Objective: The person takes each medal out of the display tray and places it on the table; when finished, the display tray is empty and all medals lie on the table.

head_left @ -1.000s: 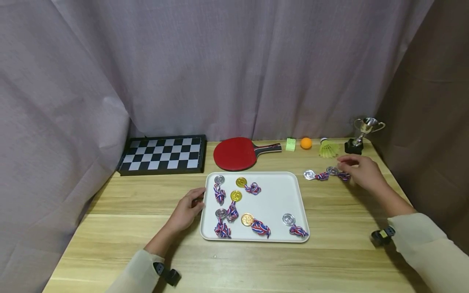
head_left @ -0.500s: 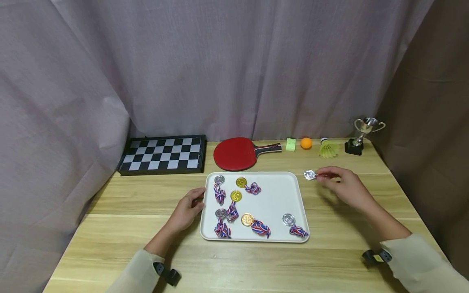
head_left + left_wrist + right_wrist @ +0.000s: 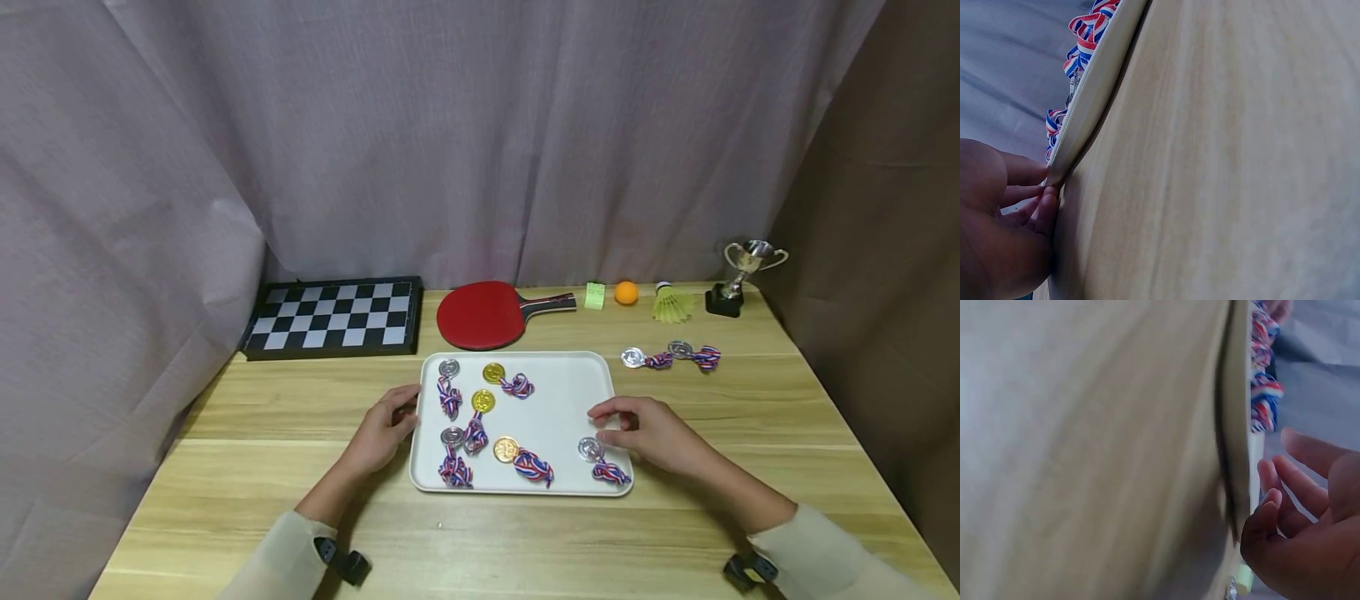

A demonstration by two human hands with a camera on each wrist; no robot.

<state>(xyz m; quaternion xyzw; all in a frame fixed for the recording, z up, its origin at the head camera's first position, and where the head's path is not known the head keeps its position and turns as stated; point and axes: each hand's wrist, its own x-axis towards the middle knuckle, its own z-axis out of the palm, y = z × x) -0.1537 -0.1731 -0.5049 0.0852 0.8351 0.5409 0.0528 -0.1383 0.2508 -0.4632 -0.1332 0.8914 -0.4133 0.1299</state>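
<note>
A white tray (image 3: 555, 417) lies on the wooden table and bears several medals on striped ribbons. My left hand (image 3: 382, 429) is at its left edge, fingertips touching the rim (image 3: 1094, 100). My right hand (image 3: 648, 429) hovers over the tray's right edge, thumb and fingers apart, nothing between them. Just below those fingertips is a silver medal (image 3: 591, 450) with its bundled ribbon. Gold medals (image 3: 483, 402) and silver medals (image 3: 452, 436) fill the tray's left half; a bronze-toned medal (image 3: 506, 450) lies near the front middle. Two silver medals (image 3: 633, 357) lie outside, behind the tray to the right.
Along the back stand or lie a chessboard (image 3: 337, 317), a red table tennis bat (image 3: 480, 315), a green block (image 3: 595, 296), an orange ball (image 3: 626, 293), a yellow shuttlecock (image 3: 672, 304) and a trophy cup (image 3: 746, 275). A grey curtain (image 3: 480, 142) hangs behind them.
My right hand has come from the two silver medals at the back right, leftward and toward me, to the tray's right edge. Those medals stay in place. The left hand has not moved.
</note>
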